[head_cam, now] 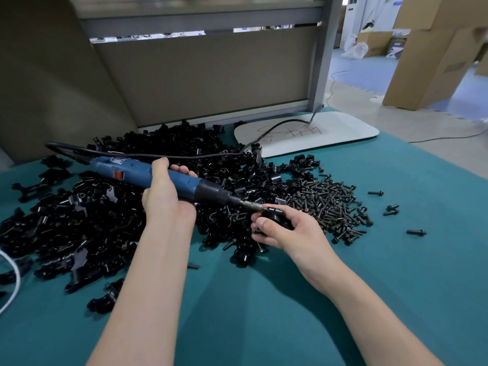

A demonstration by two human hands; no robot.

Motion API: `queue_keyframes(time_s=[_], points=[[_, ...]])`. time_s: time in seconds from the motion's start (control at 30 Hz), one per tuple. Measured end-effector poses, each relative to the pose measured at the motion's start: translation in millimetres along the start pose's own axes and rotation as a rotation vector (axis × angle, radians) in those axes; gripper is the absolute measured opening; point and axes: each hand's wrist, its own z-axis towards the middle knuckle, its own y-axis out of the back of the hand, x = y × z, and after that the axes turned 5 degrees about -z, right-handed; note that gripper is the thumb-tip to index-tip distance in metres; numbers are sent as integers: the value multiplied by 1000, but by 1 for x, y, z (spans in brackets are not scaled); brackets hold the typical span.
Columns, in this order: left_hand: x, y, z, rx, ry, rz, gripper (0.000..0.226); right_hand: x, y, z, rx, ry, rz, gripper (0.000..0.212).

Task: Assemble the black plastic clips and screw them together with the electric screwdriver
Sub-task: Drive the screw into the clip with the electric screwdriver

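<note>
Clip [274,210] is being pinched steady by right hand [290,233]; left hand [166,204] is gripping screwdriver [184,182], bit aiming toward 3 o'clock.

The left grip [165,204] and the right grip [287,231] were bare hands. The left forearm [148,286] and the right forearm [356,299] were bare down to the view's lower edge. The right thumbnail [264,223] was short and plain.
</note>
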Motion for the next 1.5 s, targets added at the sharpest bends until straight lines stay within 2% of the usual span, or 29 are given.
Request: queue_keyframes(time_s=[0.5, 0.6, 0.67, 0.77, 0.83, 1.3, 1.5], points=[[3, 1, 3, 16, 15, -29, 20, 3, -1, 0, -54, -60, 86, 16], [5, 1, -1, 32, 26, -30, 21, 4, 0, 2, -65, -89, 158, 28], [3, 0, -4, 71, 56, -46, 33, 6, 1, 2, -70, -100, 192, 35], [-1, 0, -5, 169, 109, -122, 68, 7, 2, 4, -80, -116, 238, 39], [-4, 2, -4, 234, 139, -142, 79, 8, 3, 3, -77, -116, 250, 40], [-4, 6, 2, 164, 87, -191, 57, 9, 1, 0, -59, -113, 196, 33], [-3, 10, 3, 157, 76, -196, 57, 9, -2, -2, -71, -99, 184, 38]])
